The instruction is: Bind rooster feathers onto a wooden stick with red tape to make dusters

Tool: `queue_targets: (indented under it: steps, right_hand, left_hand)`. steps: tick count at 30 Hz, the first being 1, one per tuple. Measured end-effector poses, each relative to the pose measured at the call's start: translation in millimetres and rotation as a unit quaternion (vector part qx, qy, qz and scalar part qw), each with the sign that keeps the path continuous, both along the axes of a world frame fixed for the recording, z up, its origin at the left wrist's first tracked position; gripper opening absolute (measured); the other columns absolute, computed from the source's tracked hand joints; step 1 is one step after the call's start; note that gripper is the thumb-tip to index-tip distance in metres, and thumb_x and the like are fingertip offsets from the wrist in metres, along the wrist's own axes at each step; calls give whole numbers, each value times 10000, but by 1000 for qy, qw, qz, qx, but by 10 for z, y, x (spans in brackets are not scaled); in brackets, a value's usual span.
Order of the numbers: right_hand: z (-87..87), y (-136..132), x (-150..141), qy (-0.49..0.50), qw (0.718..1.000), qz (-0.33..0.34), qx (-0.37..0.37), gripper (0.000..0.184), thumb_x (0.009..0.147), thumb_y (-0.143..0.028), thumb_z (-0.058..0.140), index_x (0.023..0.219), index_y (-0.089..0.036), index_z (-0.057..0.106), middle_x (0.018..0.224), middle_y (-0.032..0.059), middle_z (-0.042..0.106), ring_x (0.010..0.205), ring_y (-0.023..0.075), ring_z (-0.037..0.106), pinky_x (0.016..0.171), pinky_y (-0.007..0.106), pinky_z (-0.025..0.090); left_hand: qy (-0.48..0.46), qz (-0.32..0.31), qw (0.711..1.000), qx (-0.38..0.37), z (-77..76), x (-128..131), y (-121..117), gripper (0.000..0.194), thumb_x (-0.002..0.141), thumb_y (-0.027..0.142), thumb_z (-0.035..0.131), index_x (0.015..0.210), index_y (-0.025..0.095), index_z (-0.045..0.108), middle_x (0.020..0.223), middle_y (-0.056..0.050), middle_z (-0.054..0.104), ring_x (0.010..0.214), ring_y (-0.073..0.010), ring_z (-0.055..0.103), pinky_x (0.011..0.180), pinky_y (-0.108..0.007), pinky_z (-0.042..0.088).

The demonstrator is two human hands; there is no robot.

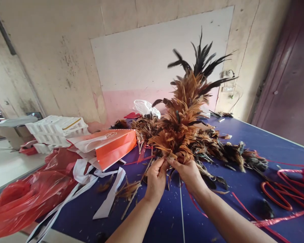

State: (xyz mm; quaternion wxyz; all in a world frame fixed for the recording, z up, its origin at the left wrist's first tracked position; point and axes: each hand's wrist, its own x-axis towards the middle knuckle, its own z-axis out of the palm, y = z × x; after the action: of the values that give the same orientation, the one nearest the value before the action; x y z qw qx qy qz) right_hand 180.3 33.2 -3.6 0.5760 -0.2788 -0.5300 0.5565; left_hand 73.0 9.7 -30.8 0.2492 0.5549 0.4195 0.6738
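Observation:
A tall feather duster (186,114), brown-orange with long black feathers at its top, stands upright between my hands. My left hand (156,173) pinches it at the lower end, thumb and fingers pressed together. From the other side my right hand (188,172) grips the same lower end, its thumb meeting the left fingertips. The feathers hide whatever stick or binding lies inside the grip. Right behind my hands, loose brown and dark feathers (215,145) lie in a heap on the blue table (253,135).
At left are an orange paper bag (116,148), a red plastic bag (35,192) and white fabric strips (110,199). White foam crates (57,128) stand beyond. Red cord (276,194) coils at right. A white plastic bag (145,107) lies by the wall.

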Motion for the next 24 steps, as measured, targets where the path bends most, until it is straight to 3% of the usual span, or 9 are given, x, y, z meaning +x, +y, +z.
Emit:
queue_targets:
  steps: [5,12,19,24]
  right_hand:
    - [29,-42,-20,-9,999,-42,15,398,579,-450,751,779,-118,662,785,83,679,765,210,616,769,321,483]
    - [32,-58,-44,-27,998,-55,13,361,606,-429,728,795,-126,672,784,69,674,755,195,607,731,291,477]
    - [9,-52,-48,-19,998,-46,-37,244,637,-345,685,725,-118,661,683,43,647,668,163,579,649,255,456]
    - [-10,-60,-68,-18,998,-53,-27,242,635,-352,681,683,-118,639,626,30,618,605,142,546,583,238,444]
  left_hand:
    - [84,36,995,33,-20,-3,-14,279,850,343,494,976,185,686,858,-65,666,782,-179,595,759,-281,466]
    - [94,54,994,35,-63,9,2,255,865,315,472,939,175,672,883,-70,650,851,-188,601,778,-284,464]
    - [101,91,989,58,-126,37,36,299,868,286,464,1108,204,622,1067,-90,635,1015,-207,571,908,-334,435]
    - [82,95,990,61,-141,65,21,297,850,314,492,1082,204,640,970,-82,672,879,-209,617,788,-335,500]
